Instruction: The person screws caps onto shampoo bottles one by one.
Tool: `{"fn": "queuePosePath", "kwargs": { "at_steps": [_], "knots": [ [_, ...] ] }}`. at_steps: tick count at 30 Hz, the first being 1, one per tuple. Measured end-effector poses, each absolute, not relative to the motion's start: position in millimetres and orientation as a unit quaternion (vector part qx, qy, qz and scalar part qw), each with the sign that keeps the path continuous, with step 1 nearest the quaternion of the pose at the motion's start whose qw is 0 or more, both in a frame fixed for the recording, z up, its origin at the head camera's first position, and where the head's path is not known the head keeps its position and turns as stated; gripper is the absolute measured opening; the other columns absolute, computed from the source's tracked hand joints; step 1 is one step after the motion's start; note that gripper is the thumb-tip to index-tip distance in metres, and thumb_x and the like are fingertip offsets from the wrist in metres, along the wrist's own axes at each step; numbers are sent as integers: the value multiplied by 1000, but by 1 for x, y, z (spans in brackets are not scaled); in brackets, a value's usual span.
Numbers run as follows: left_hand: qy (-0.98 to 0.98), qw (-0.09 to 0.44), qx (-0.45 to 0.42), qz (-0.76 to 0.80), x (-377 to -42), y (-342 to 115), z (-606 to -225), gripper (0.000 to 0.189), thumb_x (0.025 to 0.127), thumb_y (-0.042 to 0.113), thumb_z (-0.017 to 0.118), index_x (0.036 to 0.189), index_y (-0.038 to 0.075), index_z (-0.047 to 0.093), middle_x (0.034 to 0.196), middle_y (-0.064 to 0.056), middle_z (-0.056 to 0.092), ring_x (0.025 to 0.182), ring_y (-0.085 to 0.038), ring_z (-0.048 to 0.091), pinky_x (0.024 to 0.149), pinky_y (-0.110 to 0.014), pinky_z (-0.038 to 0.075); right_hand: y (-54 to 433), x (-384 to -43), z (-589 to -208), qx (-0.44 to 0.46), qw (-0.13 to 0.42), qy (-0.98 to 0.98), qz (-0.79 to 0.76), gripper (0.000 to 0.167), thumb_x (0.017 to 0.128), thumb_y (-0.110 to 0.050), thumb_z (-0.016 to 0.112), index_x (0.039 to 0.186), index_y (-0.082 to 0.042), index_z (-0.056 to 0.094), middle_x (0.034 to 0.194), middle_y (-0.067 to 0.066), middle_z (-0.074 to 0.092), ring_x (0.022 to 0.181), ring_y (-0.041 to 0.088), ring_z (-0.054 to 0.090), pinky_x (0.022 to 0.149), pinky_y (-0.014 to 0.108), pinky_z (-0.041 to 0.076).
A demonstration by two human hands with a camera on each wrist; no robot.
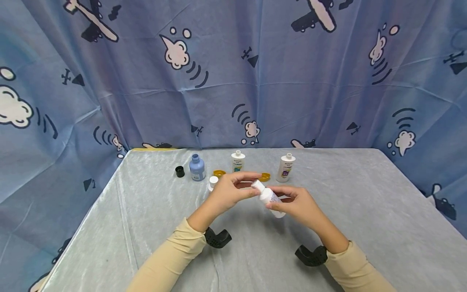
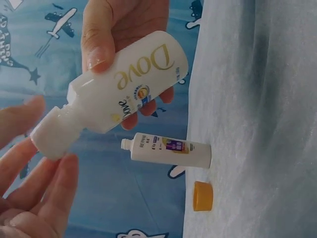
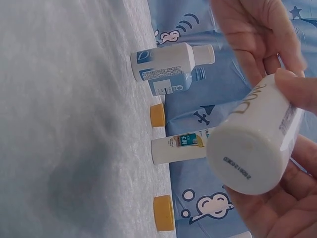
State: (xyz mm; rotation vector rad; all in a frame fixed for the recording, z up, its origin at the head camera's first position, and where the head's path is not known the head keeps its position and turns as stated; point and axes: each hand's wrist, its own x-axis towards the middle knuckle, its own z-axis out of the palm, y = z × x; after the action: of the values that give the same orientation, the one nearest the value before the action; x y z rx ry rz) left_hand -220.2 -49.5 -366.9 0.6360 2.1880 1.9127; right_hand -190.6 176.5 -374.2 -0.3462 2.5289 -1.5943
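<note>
Right hand (image 1: 297, 204) is gripping a white bottle (image 2: 131, 82), long axis slanting up-left; left hand (image 1: 233, 187), nearer the cap (image 2: 56, 133), is touching it with spread fingers.

Fine print (image 2: 178, 74) on the held bottle (image 2: 131, 82) seems unreadably blurred.

The left sleeve (image 1: 168, 259) is pale beige and plain, its cloth gathered in soft wrinkles toward the wrist. Just past its cuff, a black wrist mount (image 1: 220, 238) curves outward, dotted with small holes. The right sleeve (image 1: 359, 269), well to the right of the left sleeve, matches its beige. Between them, at the right wrist, is a second curved black mount (image 1: 310, 256).
</note>
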Motion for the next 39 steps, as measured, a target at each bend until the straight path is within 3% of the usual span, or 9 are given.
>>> {"fn": "queuePosePath", "kwargs": {
  "at_steps": [4,11,16,20,25,32,35,39],
  "knots": [
    [734,72,195,647,-222,-51,-367,43,87,16,77,128,10,66,132,-11,66,119,-25,65,97,-29,55,177,-191,-374,-114,70,834,-535,50,83,-20,81,127,-2,66,125,21,67,94,22,72,70,29,60],
    [763,57,168,622,-225,-51,-370,30,89,25,76,114,10,72,114,-7,73,97,-13,67,86,-28,56,176,-191,-372,-111,72,835,-535,50,83,-19,81,126,-1,67,126,22,67,94,24,72,71,30,61],
    [774,53,176,606,-225,-50,-372,24,89,27,75,108,12,74,108,-5,73,90,-11,65,81,-27,54,175,-190,-372,-113,71,835,-534,49,83,-19,81,126,-1,67,126,21,67,95,23,72,71,28,60],
    [769,58,186,608,-224,-50,-370,27,89,23,75,111,7,73,110,-9,73,87,-9,66,81,-25,55,175,-190,-371,-116,69,837,-530,49,83,-20,81,126,-1,67,125,21,67,95,23,72,71,27,60],
    [756,66,210,616,-222,-50,-367,28,91,16,73,115,1,71,113,-16,72,91,-11,69,83,-24,57,176,-190,-372,-120,66,841,-524,48,84,-20,80,126,-2,67,125,20,68,96,23,71,71,28,60],
    [729,81,253,631,-221,-52,-366,31,92,8,69,121,-4,67,129,-20,65,109,-26,69,92,-28,57,176,-191,-372,-121,64,843,-521,47,84,-20,80,125,-1,67,125,20,67,99,26,70,72,26,60],
    [722,87,243,642,-222,-53,-367,34,92,10,69,124,-1,66,134,-16,63,116,-27,67,96,-30,56,176,-190,-372,-120,68,840,-525,48,84,-20,80,125,-1,67,125,20,67,98,25,71,72,27,60],
    [732,83,206,644,-223,-53,-367,33,91,18,72,122,7,69,128,-10,68,108,-20,69,93,-29,56,175,-190,-372,-118,74,834,-534,49,83,-20,81,126,-1,67,125,21,68,93,20,73,71,28,60]
  ]
}}
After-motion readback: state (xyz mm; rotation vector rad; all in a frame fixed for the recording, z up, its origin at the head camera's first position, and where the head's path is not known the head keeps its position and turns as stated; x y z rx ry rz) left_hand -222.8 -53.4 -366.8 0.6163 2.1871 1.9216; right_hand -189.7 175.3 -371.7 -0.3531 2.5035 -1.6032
